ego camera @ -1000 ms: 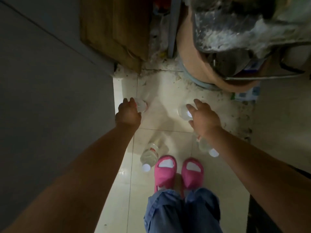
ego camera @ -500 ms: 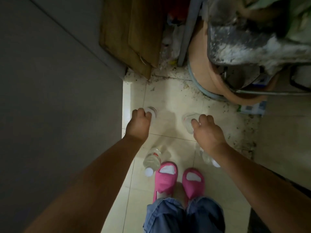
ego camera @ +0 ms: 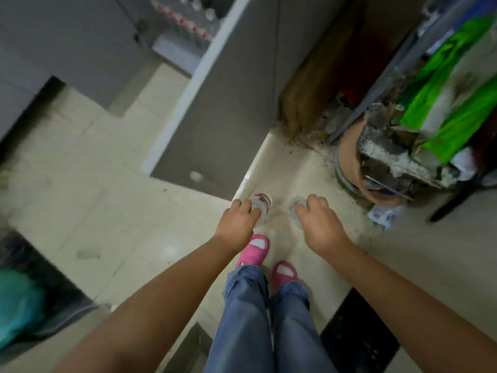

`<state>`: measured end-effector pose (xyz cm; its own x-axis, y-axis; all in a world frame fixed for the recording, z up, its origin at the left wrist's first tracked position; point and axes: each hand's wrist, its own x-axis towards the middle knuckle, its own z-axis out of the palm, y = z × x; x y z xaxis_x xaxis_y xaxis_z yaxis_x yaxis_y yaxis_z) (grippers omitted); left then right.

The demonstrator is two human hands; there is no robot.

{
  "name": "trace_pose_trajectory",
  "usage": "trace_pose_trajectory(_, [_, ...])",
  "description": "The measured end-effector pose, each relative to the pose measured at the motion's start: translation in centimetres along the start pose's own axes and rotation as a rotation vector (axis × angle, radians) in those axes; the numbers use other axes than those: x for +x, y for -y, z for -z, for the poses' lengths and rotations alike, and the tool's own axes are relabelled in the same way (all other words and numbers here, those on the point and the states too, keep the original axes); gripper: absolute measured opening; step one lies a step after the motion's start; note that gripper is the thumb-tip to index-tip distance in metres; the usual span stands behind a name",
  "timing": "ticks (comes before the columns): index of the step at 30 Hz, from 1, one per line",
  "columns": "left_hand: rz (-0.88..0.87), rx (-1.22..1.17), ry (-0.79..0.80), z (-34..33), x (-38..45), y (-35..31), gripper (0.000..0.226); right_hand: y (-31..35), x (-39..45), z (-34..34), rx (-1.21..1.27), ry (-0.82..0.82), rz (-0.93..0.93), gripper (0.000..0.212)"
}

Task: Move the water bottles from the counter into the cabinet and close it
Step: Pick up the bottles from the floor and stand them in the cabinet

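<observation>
My left hand (ego camera: 238, 224) grips a clear water bottle (ego camera: 260, 203) from above, and only the bottle's round end shows past the fingers. My right hand (ego camera: 320, 224) holds a second clear bottle (ego camera: 295, 209) the same way. Both hang over the pale tiled floor, just ahead of my pink slippers. At the top left, several bottles with red labels (ego camera: 188, 25) stand in a grey cabinet (ego camera: 172, 49). A tall grey panel with a white edge (ego camera: 223, 103) stands between that cabinet and my hands.
A clay-coloured pot (ego camera: 352, 168) with a dirty metal object and green-and-white bags (ego camera: 451, 103) crowds the right side. A wooden board (ego camera: 304, 98) leans behind the grey panel. A teal object (ego camera: 18, 300) lies low at the left.
The view has swung up and to the left, bringing the grey cabinet and its bottles into sight. Both hands keep their bottles. The two bottles seen near my feet no longer show.
</observation>
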<state>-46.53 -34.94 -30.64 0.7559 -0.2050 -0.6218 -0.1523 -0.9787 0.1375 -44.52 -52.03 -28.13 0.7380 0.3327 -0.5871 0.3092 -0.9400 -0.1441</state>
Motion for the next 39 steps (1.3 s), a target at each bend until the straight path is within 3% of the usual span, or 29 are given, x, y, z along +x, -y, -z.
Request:
trace_pose_trajectory(10, [0.324, -0.230, 0.078, -2.8, -15.1, 11.8, 0.032, 17.7, -1.9, 0.1, -0.144, 0.129, 0.294, 0.035])
trace_pose_trajectory(19, [0.465, -0.257, 0.032, -2.7, -21.4, 27.5, 0.039, 35.4, 3.4, 2.0, -0.190, 0.163, 0.394, 0.051])
trace_pose_trajectory(28, [0.424, -0.165, -0.002, 5.7, -16.6, 38.5, 0.037, 43.2, 12.2, 9.4, -0.100, 0.085, 0.413, 0.035])
trace_pose_trajectory(32, [0.354, -0.130, 0.027, 10.5, -11.6, 42.5, 0.040, 43.2, 17.9, 12.5, -0.042, 0.078, 0.327, 0.031])
trace_pose_trajectory(36, [0.246, -0.101, 0.052, 15.4, -5.7, 45.4, 0.042, 42.0, 23.5, 16.5, 0.034, 0.090, 0.204, 0.046])
trace_pose_trajectory(39, [0.165, -0.043, 0.029, 18.9, -0.9, 46.9, 0.039, 40.4, 27.3, 19.4, 0.099, 0.067, 0.116, 0.044])
